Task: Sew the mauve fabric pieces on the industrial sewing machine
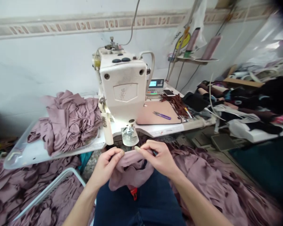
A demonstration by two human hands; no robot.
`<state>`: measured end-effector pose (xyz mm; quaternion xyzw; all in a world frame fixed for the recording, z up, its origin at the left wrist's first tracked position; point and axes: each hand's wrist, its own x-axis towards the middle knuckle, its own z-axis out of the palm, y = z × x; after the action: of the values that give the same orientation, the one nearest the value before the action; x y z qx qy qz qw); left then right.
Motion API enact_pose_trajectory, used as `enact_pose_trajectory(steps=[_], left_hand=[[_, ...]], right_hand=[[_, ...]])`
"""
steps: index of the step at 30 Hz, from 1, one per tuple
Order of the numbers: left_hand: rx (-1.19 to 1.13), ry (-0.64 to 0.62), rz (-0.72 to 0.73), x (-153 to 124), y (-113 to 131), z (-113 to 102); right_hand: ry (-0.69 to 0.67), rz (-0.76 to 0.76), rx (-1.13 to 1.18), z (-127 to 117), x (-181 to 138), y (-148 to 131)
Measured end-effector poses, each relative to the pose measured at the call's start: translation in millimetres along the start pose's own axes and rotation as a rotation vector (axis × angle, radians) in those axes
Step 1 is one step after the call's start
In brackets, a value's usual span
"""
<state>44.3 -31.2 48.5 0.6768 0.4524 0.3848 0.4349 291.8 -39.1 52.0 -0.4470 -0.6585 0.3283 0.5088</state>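
Observation:
A mauve fabric piece (132, 175) is stretched between my two hands, over my lap and just in front of the sewing machine (122, 84). My left hand (108, 163) pinches its upper edge on the left, thumb and fingertips pressed together. On the right, my right hand (159, 157) pinches the same edge between thumb and fingers. The cloth hangs in a loose loop below the edge. Right behind it is the machine's needle area with a shiny metal plate (130, 138); the cloth is apart from the needle.
Mauve cloth is heaped on a clear tray (14, 160) at left, with a white basket (70, 171) below. Purple thread snips (162, 115) lie on a pinkish mat (147, 114). Thread cones (211, 47) stand behind. More mauve fabric (209, 179) lies at right.

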Motion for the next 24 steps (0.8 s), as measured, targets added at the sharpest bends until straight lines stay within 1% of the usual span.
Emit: enact_pose_trajectory(steps=[2, 4, 8, 11, 14, 18, 21, 24], left_hand=[[-0.030, -0.014, -0.029, 5, 6, -1], [-0.030, -0.011, -0.049, 9, 9, -1], [0.007, 0.058, -0.097, 15, 12, 2], [0.008, 0.095, -0.111, 18, 16, 3], [0.002, 0.085, -0.090, 15, 17, 0], [-0.020, 0.070, -0.111, 4, 9, -4], [-0.013, -0.006, -0.103, -2, 4, -5], [-0.002, -0.094, -0.068, 0, 8, -6]], right_hand=[[0.007, 0.028, 0.024, 0, 6, 2], [-0.002, 0.087, 0.067, 0, 11, 6], [-0.021, 0.221, 0.140, -3, 18, 17], [-0.014, 0.253, 0.141, -7, 21, 21], [-0.053, 0.227, 0.118, -12, 19, 20], [-0.088, 0.135, 0.055, -18, 8, 11], [-0.083, 0.075, 0.010, -19, 1, 3], [-0.060, 0.038, -0.013, -18, 1, -2]])
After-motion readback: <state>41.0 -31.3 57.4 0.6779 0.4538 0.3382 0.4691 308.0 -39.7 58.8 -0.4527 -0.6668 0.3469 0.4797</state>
